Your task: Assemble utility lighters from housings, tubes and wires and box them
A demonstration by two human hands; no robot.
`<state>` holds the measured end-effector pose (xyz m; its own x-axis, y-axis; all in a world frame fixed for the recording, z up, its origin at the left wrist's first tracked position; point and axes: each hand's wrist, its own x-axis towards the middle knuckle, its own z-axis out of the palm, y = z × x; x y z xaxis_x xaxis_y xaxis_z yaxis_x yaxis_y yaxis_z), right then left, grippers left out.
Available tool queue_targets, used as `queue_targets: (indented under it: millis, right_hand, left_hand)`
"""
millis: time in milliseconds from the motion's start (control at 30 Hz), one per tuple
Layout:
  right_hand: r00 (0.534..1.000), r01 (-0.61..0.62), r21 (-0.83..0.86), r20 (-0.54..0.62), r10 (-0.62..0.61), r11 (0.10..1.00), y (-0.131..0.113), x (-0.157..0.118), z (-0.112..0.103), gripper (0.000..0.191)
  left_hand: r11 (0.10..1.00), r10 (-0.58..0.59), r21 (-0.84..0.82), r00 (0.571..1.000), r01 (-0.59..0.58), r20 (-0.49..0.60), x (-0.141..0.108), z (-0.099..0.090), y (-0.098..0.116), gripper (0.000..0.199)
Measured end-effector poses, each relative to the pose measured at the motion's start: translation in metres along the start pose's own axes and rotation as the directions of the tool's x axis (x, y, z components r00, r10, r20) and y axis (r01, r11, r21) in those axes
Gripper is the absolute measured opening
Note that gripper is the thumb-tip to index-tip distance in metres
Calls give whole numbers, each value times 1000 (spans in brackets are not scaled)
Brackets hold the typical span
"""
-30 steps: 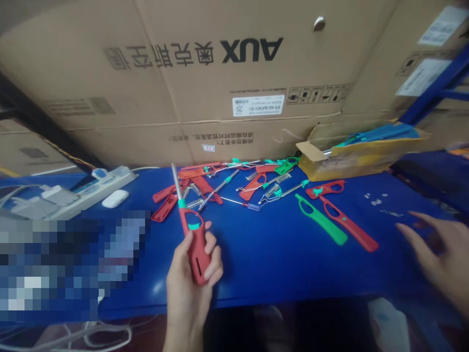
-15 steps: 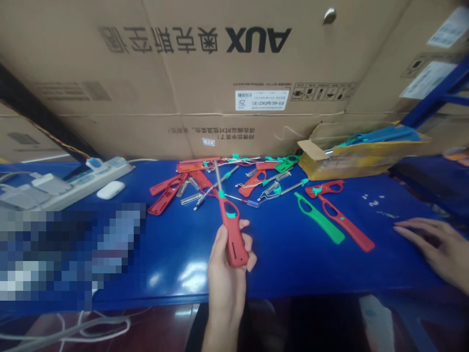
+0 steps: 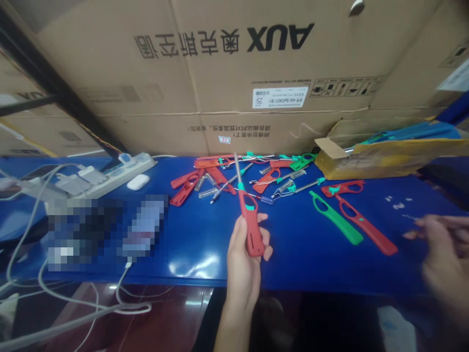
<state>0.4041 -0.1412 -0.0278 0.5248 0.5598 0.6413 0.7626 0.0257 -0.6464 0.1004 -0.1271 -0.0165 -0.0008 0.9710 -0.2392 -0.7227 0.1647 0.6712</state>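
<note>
My left hand (image 3: pixel 240 254) is wrapped round a red gas lighter (image 3: pixel 253 232), held upright with its metal tube pointing away and its green trigger showing. At the right, my right hand (image 3: pixel 443 249) is smeared by motion, its fingertips drawn together low over the table. Whatever they pinch is too small to make out. Just beyond those fingers lie small whitish bits (image 3: pixel 398 206). Between the hands rest a green lighter shell (image 3: pixel 340 222) and a red lighter shell (image 3: pixel 370 230). Another red shell (image 3: pixel 342 188) with green parts lies behind them.
Red lighter shells (image 3: pixel 188 188), clear fuel tanks (image 3: pixel 207 193), wired tubes (image 3: pixel 308 186) and a screwdriver (image 3: pixel 266 200) lie at the back. An open carton (image 3: pixel 384 161) stands right. A power strip (image 3: pixel 113 178), white case (image 3: pixel 138 182), phone (image 3: pixel 146 222) and cables (image 3: pixel 128 308) occupy the left.
The view has swung left, so things appear shifted right. My right hand's outstretched fingers have drawn together near the small bits. My left hand still holds the lighter.
</note>
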Motion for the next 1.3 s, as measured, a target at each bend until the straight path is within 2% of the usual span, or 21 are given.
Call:
queue_targets:
  millis: [33, 67, 100, 133, 167, 200, 300, 433, 500, 633, 800, 1000, 1133, 1167, 1300]
  right_hand:
    - [994, -28, 141, -97, 42, 990, -24, -10, 9, 34]
    - [993, -25, 223, -107, 50, 975, -48, -19, 18, 38]
    - [993, -7, 268, -112, 38, 963, -71, -28, 26, 29]
    - [1000, 18, 307, -27, -10, 951, -91, -37, 35, 15]
    - [990, 64, 345, 100, -104, 936, -108, -45, 42, 9]
    - [959, 72, 382, 228, -170, 921, -122, -53, 49, 13]
    - [884, 20, 477, 402, -238, 879, -143, -76, 62, 19]
    - [834, -107, 519, 511, -208, 848, -147, -95, 65, 18]
    - [816, -127, 539, 534, -221, 833, -146, -97, 64, 17]
    - [787, -96, 582, 541, -297, 807, -146, -95, 62, 17]
    - [749, -40, 568, 561, -352, 822, -144, -97, 64, 15]
    - [727, -81, 507, 619, -297, 858, -145, -99, 61, 15]
    - [667, -152, 514, 683, -296, 844, -146, -95, 58, 15]
    - [668, -170, 513, 688, -285, 841, -146, -95, 58, 14]
    - [718, -207, 489, 664, -208, 848, -146, -94, 59, 13]
  left_hand:
    - [1000, -4, 2, 1000, 4, 11, 0, -1, 0, 32]
    - [1000, -5, 6, 1000, 5, 24, 1, -2, -1, 32]
    - [1000, -2, 9, 999, 1, 33, 1, -2, -2, 31]
    - [1000, 12, 10, 1000, -12, 29, 1, -3, -3, 30]
    - [999, 32, 7, 999, -32, 10, 2, -3, -4, 29]
    - [999, 50, -1, 999, -50, -16, 2, -3, -5, 28]
    - [997, 74, -29, 994, -77, -75, 3, -4, -7, 28]
    - [998, 53, -24, 994, -56, -96, 3, -4, -8, 31]
    - [997, 76, 16, 992, -74, -106, 2, -3, -9, 33]
    - [971, 184, 174, 977, -164, -105, -1, 1, -14, 33]
    - [960, 249, 164, 960, -228, -125, -5, 6, -16, 35]
    - [964, 204, 187, 976, -188, -71, -6, 4, -14, 36]
    - [962, 191, 207, 981, -180, -32, -7, 4, -13, 36]
    - [961, 179, 218, 983, -169, -28, -7, 4, -12, 35]
    - [955, 163, 255, 986, -152, -22, -9, 6, -11, 32]
